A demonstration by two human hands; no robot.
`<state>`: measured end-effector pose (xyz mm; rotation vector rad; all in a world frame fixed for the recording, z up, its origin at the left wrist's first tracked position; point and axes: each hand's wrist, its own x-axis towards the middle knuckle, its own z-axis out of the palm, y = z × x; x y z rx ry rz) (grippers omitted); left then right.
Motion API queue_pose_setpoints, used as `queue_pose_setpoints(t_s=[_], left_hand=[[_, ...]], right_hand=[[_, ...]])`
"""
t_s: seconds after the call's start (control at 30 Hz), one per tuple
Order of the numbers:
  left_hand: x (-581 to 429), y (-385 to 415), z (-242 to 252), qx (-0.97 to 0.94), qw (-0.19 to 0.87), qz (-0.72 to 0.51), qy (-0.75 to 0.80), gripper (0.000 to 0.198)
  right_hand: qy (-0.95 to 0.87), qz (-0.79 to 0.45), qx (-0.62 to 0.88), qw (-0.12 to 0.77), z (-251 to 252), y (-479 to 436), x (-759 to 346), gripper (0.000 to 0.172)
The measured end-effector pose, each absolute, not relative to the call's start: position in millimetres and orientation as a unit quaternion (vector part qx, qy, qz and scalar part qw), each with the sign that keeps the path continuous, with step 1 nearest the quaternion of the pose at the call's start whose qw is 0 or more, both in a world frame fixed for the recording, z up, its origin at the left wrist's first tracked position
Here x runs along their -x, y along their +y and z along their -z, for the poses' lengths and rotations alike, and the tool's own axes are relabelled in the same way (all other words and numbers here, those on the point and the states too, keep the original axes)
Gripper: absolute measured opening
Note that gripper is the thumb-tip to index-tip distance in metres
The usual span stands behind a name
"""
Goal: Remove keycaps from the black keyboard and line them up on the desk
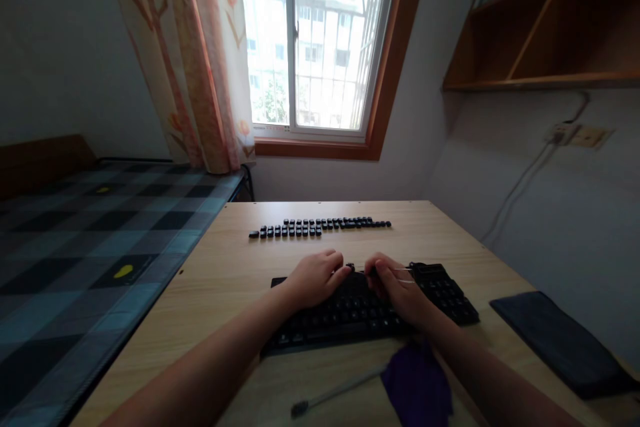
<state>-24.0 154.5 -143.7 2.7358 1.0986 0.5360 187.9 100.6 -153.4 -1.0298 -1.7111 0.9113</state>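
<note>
A black keyboard [340, 330] lies on the table under both hands, many of its keys in place. My left hand [315, 277] reaches over its top rows, thumb and fingers closed at a small black keycap [351, 267]. Closed just to the right, my right hand [393, 283] grips a thin wire keycap puller [403, 269], its pale wires showing on both sides of the fist. How far the fingers wrap the keycap is partly hidden. Loose black keycaps [299, 229] stand in rows on the table beyond the keyboard.
In front of the keyboard lie a brush with a long grey handle [345, 387] and a purple cloth [417, 383]. A dark flat pouch [560, 340] rests at the table's right side. A checked bed [150, 213] stands left, below a curtain [200, 60].
</note>
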Motion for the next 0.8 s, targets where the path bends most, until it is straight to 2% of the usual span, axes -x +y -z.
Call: queue_pose_setpoints(t_s=[0.2, 0.4, 0.57, 0.7, 0.8], left_hand=[[25, 160, 142, -0.871, 0.221, -0.256, 0.356, 0.032], [27, 170, 149, -0.802, 0.325, -0.338, 0.369, 0.028], [29, 176, 157, -0.773, 0.374, -0.336, 0.386, 0.028], [30, 180, 162, -0.767, 0.403, -0.318, 0.385, 0.029], [29, 179, 161, -0.781, 0.393, -0.307, 0.376, 0.033]], right_hand=[[-0.755, -0.314, 0.378, 0.433, 132, 110, -177, 0.038], [-0.819, -0.074, 0.387, 0.417, 112, 114, -162, 0.025], [-0.797, -0.052, 0.390, 0.458, 106, 115, -158, 0.029], [-0.828, -0.061, 0.414, 0.374, 108, 122, -158, 0.033], [-0.852, -0.048, 0.418, 0.312, 116, 130, -156, 0.029]])
